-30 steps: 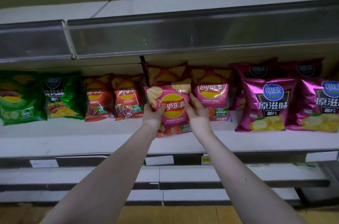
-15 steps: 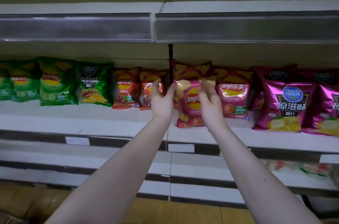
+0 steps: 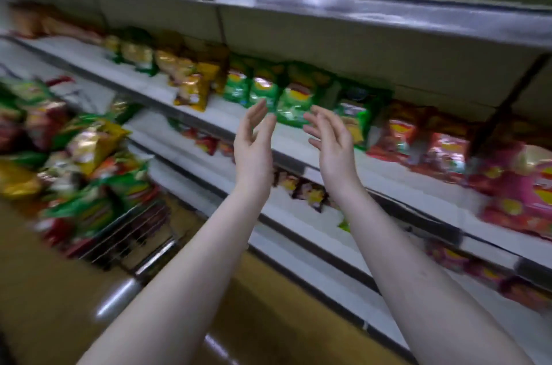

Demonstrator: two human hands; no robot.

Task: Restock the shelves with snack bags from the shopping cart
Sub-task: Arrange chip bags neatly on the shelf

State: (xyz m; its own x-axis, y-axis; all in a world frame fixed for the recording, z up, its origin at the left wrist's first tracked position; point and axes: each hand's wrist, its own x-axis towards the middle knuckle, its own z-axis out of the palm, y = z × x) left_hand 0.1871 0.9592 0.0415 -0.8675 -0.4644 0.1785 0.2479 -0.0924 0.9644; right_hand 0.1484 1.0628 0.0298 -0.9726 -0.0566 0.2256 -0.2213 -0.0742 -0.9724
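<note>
Both hands empty. Left hand [image 3: 254, 140] and right hand [image 3: 331, 143] are raised in front of the middle shelf [image 3: 298, 145], palms facing each other, fingers loosely spread, gripping nothing. View is motion-blurred; print on the bags is unreadable.

Shopping cart [image 3: 125, 233] sits left of the hands and below them, heaped with mixed snack bags [image 3: 86, 143]. Green bags [image 3: 294, 104] stand on the shelf just behind the hands; red bags [image 3: 448, 152] and pink bags [image 3: 519, 188] to the right.

Judgement: step in hand is fetching the next bag. Take one bag off the top of the heap by its edges, avoid crushing, and match colour to its shelf row before placing upright.
</note>
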